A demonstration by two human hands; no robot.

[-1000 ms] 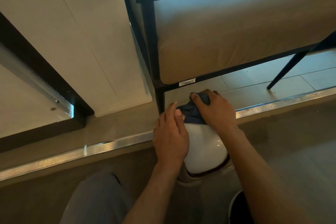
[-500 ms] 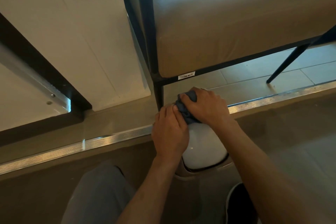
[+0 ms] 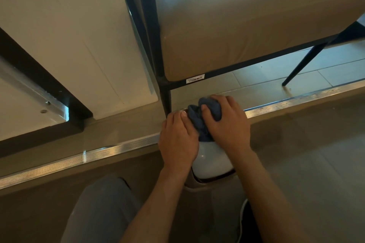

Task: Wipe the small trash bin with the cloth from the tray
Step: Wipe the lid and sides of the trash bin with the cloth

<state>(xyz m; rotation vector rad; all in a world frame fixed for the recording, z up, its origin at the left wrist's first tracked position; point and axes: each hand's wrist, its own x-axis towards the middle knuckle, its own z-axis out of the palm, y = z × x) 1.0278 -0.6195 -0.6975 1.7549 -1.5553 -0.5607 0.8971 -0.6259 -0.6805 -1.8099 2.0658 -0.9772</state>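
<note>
Head view: two hands, left hand (image 3: 177,140), right hand (image 3: 227,124), one cloth (image 3: 203,116), one bin (image 3: 211,162).

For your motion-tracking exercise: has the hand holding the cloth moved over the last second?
Yes. The right hand with the cloth has slid up the bin, away from the person, toward the metal floor strip.

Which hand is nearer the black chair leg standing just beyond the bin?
Left. The left hand rests on the bin with its fingertips close beside the black chair leg; the right hand, gripping the blue cloth, sits further right.
</note>
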